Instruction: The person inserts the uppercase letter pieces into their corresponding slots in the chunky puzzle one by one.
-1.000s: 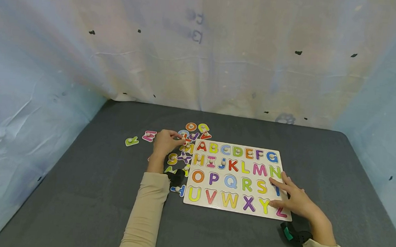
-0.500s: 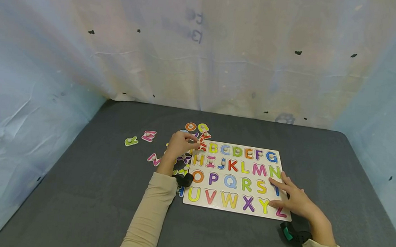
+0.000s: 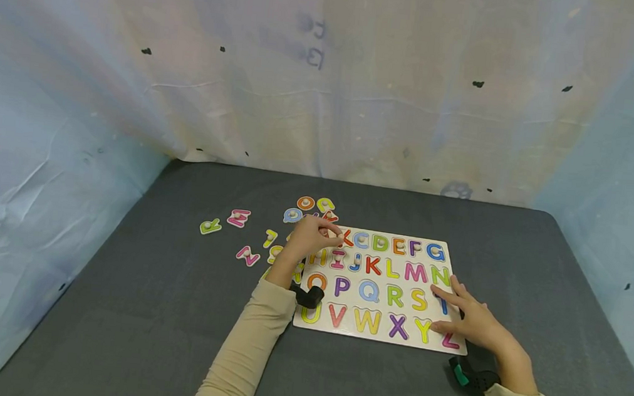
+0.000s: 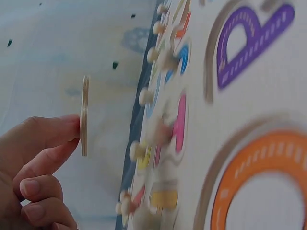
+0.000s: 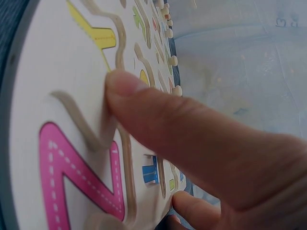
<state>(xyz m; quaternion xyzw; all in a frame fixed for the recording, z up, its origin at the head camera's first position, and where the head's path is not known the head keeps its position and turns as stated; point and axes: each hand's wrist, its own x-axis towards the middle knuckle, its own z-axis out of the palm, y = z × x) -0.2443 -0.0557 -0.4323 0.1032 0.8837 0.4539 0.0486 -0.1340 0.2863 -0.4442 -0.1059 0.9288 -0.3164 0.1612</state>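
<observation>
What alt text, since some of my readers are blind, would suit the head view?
A person's left hand pinches a red letter over an alphabet board, while the right hand rests on its right end. Loose letters lie on the dark table, mostly left of the board.

Knobs (image 4: 146,97) obstruct the far row of the board (image 3: 355,289); near middle free

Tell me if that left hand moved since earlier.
Yes, rightward in the head view: the left hand, then beside the letter board, now reaches over its top row.
</observation>
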